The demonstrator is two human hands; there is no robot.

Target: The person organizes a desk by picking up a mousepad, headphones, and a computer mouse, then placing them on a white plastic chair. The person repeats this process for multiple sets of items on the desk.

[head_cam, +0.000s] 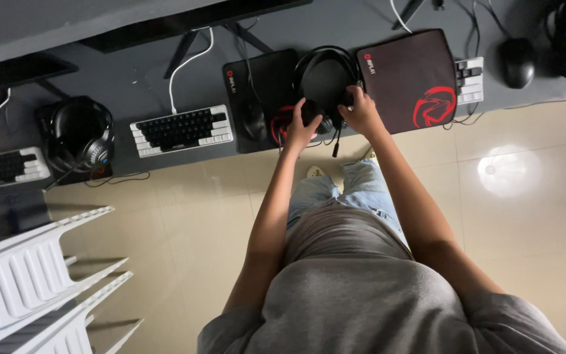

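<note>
A black headset (325, 69) lies on the dark desk (132, 78) between two mouse pads. My left hand (301, 124) grips its left ear cup and my right hand (360, 111) grips its right ear cup, near the short microphone boom. The headband arches away from me over the left black mouse pad (266, 75). A black mouse (254, 121) rests just left of my left hand.
A black-and-white keyboard (181, 130) sits left of the mouse, with another headset (80, 134) and a second keyboard (4, 167) further left. A dark red-logo mouse pad (414, 75), small keyboard (470, 80) and mouse (516, 62) lie right. A white plastic chair (34, 275) stands lower left.
</note>
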